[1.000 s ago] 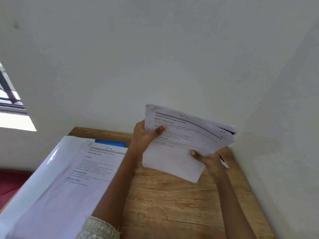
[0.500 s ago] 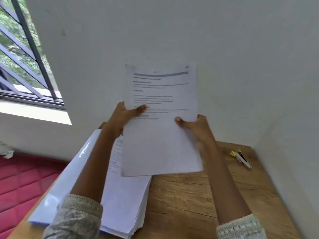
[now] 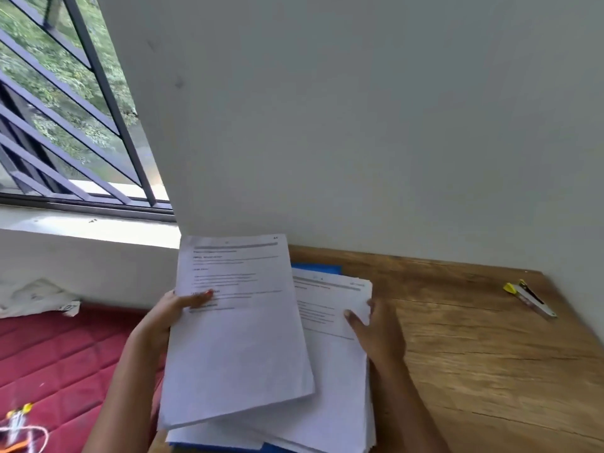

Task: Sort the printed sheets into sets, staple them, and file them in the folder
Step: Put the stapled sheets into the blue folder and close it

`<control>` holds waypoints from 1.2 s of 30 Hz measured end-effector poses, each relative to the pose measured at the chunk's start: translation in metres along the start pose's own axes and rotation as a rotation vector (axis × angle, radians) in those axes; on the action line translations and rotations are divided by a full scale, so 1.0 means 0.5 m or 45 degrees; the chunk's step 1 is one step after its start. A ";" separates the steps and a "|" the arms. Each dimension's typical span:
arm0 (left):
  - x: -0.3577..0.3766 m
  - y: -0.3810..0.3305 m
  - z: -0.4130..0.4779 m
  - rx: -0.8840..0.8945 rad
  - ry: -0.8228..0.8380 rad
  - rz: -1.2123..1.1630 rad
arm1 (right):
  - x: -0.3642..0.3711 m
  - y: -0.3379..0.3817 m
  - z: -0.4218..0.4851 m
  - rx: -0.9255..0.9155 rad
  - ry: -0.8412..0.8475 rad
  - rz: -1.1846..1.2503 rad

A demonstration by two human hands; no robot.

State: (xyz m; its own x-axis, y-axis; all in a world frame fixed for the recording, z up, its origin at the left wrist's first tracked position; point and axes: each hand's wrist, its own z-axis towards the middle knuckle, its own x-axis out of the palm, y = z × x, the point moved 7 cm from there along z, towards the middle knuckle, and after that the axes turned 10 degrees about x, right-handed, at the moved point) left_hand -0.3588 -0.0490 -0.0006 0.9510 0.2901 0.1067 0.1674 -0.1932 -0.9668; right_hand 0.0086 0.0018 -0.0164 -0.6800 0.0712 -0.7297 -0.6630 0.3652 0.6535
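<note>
Print on both top pages is blurring into grey lines you cannot read. Your left hand (image 3: pixel 176 308) is pinching the set of sheets (image 3: pixel 235 338) at its left edge, thumb on the front, fingers hiding behind the paper. Your right hand (image 3: pixel 376 328) is laying its thumb on the stack (image 3: pixel 336 371) at lower centre; its fingers are dropping past the stack's right edge, so grip or mere rest cannot be told. Only a corner of the blue folder (image 3: pixel 315 269) is peeking out above the stack.

Half a second ago both hands were holding the set upright against the wall; now it is tilting low over the stack, in your left hand alone.

Grainy wooden table (image 3: pixel 474 354) is carrying a slim yellow-and-white tool (image 3: pixel 531 299) at right; a red quilted mat (image 3: pixel 49 354) is filling the lower left.
</note>
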 end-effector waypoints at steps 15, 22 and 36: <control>-0.015 0.046 0.113 -0.117 0.136 0.147 | -0.008 -0.039 0.021 0.281 -0.269 0.096; 0.016 0.048 0.128 -0.125 0.291 0.213 | -0.008 -0.019 0.051 0.191 -0.247 0.186; 0.029 0.055 0.210 -0.082 0.158 0.151 | -0.041 0.010 0.176 0.209 -0.290 0.575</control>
State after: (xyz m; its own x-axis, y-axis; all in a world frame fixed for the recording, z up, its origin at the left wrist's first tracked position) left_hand -0.3675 0.0482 -0.0500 0.9892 0.1444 0.0247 0.0648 -0.2802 -0.9578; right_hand 0.0467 0.0837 -0.0156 -0.7894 0.4479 -0.4197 -0.2497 0.3904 0.8862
